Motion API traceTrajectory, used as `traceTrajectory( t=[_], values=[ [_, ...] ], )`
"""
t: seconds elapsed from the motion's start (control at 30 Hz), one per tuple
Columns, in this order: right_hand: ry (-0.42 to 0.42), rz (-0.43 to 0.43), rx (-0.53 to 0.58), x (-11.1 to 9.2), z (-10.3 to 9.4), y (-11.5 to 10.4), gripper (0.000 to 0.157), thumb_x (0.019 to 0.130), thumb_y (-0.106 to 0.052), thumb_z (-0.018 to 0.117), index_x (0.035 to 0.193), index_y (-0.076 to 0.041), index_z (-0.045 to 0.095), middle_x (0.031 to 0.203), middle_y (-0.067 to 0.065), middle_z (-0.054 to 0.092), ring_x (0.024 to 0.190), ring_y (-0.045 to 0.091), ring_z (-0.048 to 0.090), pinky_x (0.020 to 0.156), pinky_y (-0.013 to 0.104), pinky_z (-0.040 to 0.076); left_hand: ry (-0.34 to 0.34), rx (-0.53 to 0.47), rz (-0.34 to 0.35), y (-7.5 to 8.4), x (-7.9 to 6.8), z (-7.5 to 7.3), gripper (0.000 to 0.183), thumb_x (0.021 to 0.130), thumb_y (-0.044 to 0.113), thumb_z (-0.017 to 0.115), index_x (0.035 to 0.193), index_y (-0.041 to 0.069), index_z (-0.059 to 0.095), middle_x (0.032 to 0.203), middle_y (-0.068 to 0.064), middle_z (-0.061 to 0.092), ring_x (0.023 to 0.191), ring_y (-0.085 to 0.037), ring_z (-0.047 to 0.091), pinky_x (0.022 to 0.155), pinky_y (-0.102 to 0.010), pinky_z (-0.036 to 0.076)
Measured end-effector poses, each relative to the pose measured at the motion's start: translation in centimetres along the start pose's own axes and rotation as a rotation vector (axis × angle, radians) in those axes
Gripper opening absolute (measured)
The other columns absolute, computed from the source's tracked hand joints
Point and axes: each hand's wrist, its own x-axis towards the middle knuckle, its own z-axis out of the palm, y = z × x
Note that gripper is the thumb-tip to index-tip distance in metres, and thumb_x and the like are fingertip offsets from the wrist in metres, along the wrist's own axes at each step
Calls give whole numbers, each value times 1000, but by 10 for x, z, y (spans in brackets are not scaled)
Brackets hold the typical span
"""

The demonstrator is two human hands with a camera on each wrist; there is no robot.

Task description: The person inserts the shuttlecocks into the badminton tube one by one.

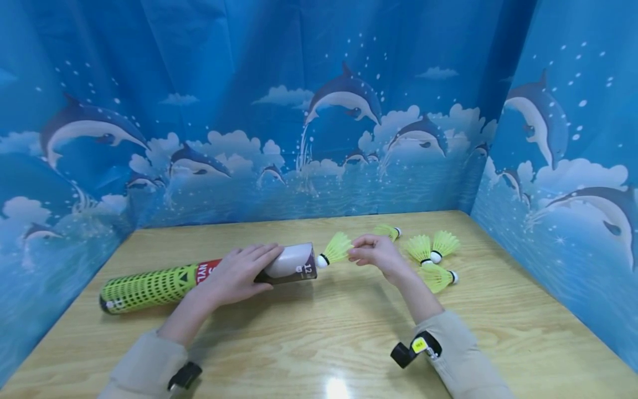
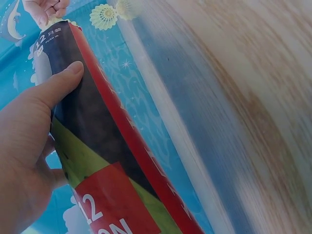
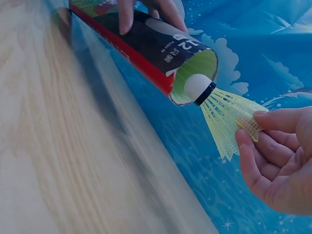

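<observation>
The left hand (image 1: 241,276) grips a long shuttlecock tube (image 1: 154,287), yellow-green, black and red, near its right end. In the left wrist view the thumb lies along the dark side of the tube (image 2: 90,105). The tube's mouth (image 3: 212,61) is open, as the right wrist view shows. By its skirt edge, the right hand (image 1: 380,256) pinches a yellow shuttlecock (image 1: 336,249) between thumb and fingers. The white cork of this shuttlecock (image 3: 199,87) points into the tube and sits right at the mouth. What lies deeper in the tube is hidden.
Several more yellow shuttlecocks lie right of the right hand: one at the back (image 1: 386,231), two close together (image 1: 420,248) (image 1: 445,244), and one nearer (image 1: 435,277). The wooden table (image 1: 299,343) meets a blue dolphin-print curtain (image 1: 239,111) behind and at both sides.
</observation>
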Motion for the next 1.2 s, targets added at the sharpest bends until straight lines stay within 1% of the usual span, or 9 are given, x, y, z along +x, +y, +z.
traceTrajectory(
  t=[0.1,0.3,0.43,0.63,0.8,1.03,1.2],
  values=[
    [-20,-10,7,0,6,1,17,85,-3,63,97,8,59,84,7,67,79,17,66,74,35,55,-4,8,-3,1,0,0,82,70,34,81,138,7,43,132,-13,51,116,-32,51,88,-52,45],
    [-53,-22,16,0,17,0,17,85,-1,63,97,10,58,85,12,68,79,19,67,76,38,55,-7,21,-5,2,0,-1,83,70,34,81,138,7,43,133,-13,51,116,-32,50,89,-53,45],
    [-63,-38,24,-1,24,-2,21,86,-3,62,101,12,59,89,16,68,80,21,67,76,38,55,-6,14,-7,2,0,0,83,70,34,81,138,7,43,133,-14,50,117,-33,50,89,-53,45],
    [-57,-55,39,-2,33,-4,24,88,-6,62,105,11,60,94,18,67,83,22,66,77,36,55,1,-1,-13,1,0,-1,84,69,33,81,139,7,42,133,-13,50,117,-33,50,89,-53,45],
    [-55,-58,-4,-1,38,-4,22,88,-10,62,103,7,63,93,15,68,81,20,66,74,34,55,4,-3,-17,1,0,-1,83,70,33,81,139,8,42,134,-13,50,118,-32,49,90,-53,44],
    [-27,-67,-110,-3,45,-6,20,87,-12,64,100,2,68,89,15,67,75,15,61,64,29,53,8,-8,-14,1,0,-1,84,69,32,81,139,7,42,133,-14,50,118,-33,49,90,-53,44],
    [20,-71,-167,-3,51,-10,17,85,-14,66,98,-2,70,85,8,66,77,20,59,65,29,51,7,-5,-19,1,1,-1,84,70,32,81,139,7,41,134,-14,49,119,-32,48,91,-53,43]
  ],
)
